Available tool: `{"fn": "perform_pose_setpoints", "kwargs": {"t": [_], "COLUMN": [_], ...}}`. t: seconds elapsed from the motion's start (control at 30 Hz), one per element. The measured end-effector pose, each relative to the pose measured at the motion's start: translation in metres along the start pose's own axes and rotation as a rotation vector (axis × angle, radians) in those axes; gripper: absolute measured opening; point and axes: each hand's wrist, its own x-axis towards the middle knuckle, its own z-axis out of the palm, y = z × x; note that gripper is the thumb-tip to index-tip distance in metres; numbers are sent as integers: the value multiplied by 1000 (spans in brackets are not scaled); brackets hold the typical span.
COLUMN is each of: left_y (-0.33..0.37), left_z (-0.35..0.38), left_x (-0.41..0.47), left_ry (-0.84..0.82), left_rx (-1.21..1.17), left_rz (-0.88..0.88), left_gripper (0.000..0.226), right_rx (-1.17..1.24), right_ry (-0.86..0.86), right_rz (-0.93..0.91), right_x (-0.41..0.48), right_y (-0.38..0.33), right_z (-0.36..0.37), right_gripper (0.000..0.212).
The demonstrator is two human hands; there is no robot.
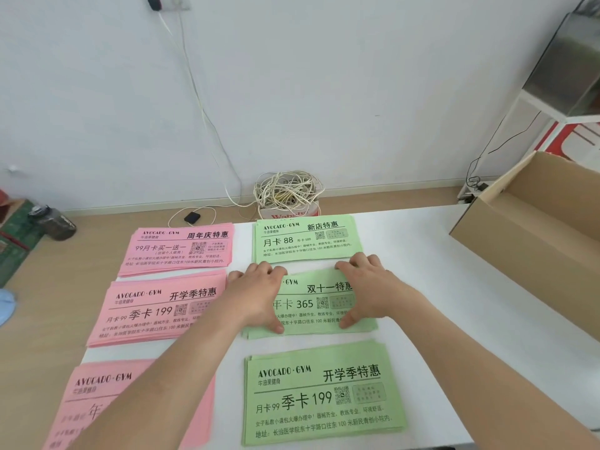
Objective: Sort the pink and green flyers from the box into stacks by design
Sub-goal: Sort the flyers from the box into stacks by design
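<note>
Six flyer stacks lie on a white table (pixel 435 287). On the left are three pink stacks: far (pixel 178 250), middle (pixel 152 311) and near (pixel 97 397). On the right are three green stacks: far (pixel 305 238), middle (pixel 311 303) and near (pixel 321 394). My left hand (pixel 256 295) presses on the left end of the middle green stack, thumb at its near edge. My right hand (pixel 367 290) presses on its right end the same way, fingers reaching its far edge. Both hands lie flat with fingers spread. The cardboard box (pixel 535 228) stands open at the right.
Behind the table a coil of white cable (pixel 287 190) sits on a small box on the wooden floor, beside a black adapter (pixel 192 217). A dark bottle (pixel 53 220) lies at far left. A metal shelf (pixel 565 69) stands at the upper right.
</note>
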Motion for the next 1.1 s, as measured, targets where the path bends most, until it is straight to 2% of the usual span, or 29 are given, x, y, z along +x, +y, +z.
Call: {"fn": "perform_pose_setpoints", "kwargs": {"t": [0.1,0.17,0.33,0.47,0.57,0.63,0.7,0.8,0.87,0.97,1.1], "left_y": [5,8,7,-9,-17,-12,-4,5,10,15,20], "left_z": [-1,-1,2,4,10,12,11,10,14,24,23], "left_x": [-1,-4,-16,-23,-26,-28,-30,-33,-33,-29,-23], "left_ry": [-34,-25,157,341,281,301,438,606,630,625,659], "left_rx": [-7,-15,-179,-744,-1412,-1699,-1742,-1660,-1617,-1582,-1593], "left_rz": [-46,-51,-50,-226,-314,-281,-231,-139,-110,-115,-181], "left_gripper": [96,89,73,49,51,44,35,31,35,44,47], "right_rx": [-20,16,364,582,730,809,900,1055,1129,1218,1156], "right_ry": [-22,-29,110,300,421,471,552,671,694,718,862], "right_rz": [3,-1,4,-9,-57,-86,-111,-121,-89,-36,-68], "right_x": [4,3,-7,-20,-28,-30,-32,-35,-33,-28,-18], "right_y": [-2,-1,13,19,18,16,12,9,6,0,-11], "right_z": [-2,-1,1,-2,-4,-3,-2,5,17,36,43], "right_gripper": [111,104,40,36,36,39,45,63,75,81,86]}}
